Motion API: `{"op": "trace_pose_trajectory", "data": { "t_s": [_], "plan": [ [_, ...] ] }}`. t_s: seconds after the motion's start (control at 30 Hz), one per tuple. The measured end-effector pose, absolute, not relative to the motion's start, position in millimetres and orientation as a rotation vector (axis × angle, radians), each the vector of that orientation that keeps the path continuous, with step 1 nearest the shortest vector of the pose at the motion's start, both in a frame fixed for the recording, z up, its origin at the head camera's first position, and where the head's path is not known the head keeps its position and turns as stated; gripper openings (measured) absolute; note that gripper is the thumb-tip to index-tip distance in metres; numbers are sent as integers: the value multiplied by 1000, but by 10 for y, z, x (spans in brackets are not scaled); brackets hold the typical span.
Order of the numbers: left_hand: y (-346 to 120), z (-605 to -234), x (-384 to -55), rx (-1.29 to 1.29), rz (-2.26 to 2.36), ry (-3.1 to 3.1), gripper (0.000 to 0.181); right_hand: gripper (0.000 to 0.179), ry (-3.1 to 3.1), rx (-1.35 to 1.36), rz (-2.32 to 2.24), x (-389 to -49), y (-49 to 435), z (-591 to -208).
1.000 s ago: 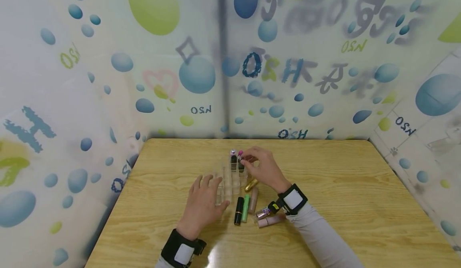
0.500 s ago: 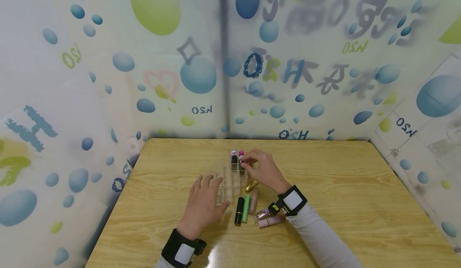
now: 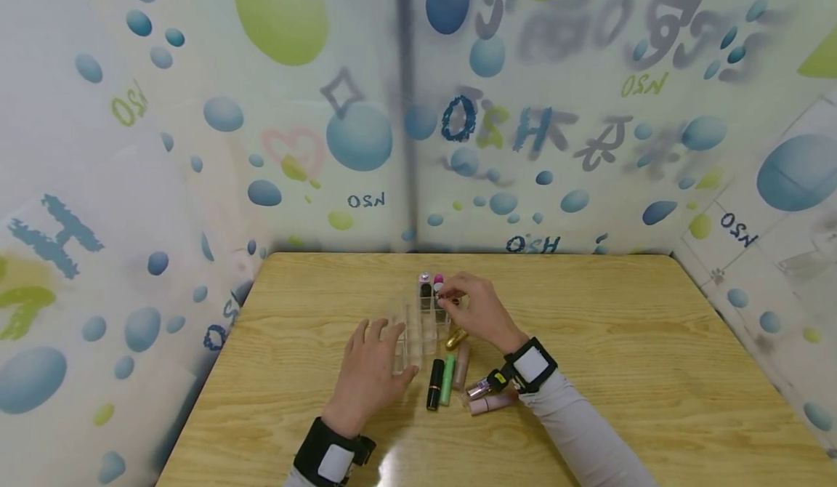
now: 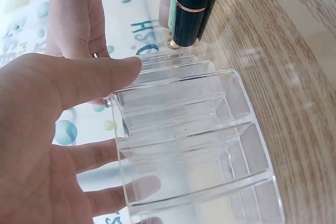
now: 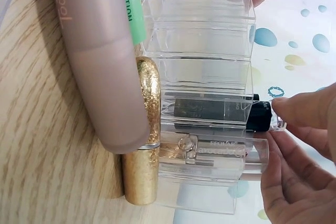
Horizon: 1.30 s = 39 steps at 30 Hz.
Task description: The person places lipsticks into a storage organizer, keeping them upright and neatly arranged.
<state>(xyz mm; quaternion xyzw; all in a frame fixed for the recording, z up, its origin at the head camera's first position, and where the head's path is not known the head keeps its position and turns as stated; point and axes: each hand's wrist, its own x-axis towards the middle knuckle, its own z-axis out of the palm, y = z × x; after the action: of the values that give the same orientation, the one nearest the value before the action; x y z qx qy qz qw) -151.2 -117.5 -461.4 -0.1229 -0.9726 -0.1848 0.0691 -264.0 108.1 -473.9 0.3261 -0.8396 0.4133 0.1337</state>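
A clear lipstick organizer with several compartments stands on the table. My left hand steadies its left end, thumb along one edge in the left wrist view and the other fingers showing through the clear plastic. My right hand is at the far end. In the right wrist view its fingertips pinch the clear knob end of a dark lipstick tube standing in a compartment. Beside that tube, a clear-capped tube sits in the neighbouring compartment, with fingers close to its cap.
In front of the organizer lie a black lipstick, a green tube, a mauve tube and a gold lipstick. A silvery tube and a pink tube lie near my right wrist. A patterned wall stands behind the table.
My right fingertips have shifted slightly down at the far compartments, and more of the pink-topped tube shows beside them. My left hand and the loose tubes stay in place.
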Motion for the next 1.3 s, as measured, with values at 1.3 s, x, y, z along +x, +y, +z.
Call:
{"op": "trace_pose_trajectory", "data": {
  "t_s": [1.3],
  "plan": [
    [-1144,-4583,-1510,-345,-566,-2905,67,9,-2422,922,1182,-2581,1165,-4649]
  ]
}}
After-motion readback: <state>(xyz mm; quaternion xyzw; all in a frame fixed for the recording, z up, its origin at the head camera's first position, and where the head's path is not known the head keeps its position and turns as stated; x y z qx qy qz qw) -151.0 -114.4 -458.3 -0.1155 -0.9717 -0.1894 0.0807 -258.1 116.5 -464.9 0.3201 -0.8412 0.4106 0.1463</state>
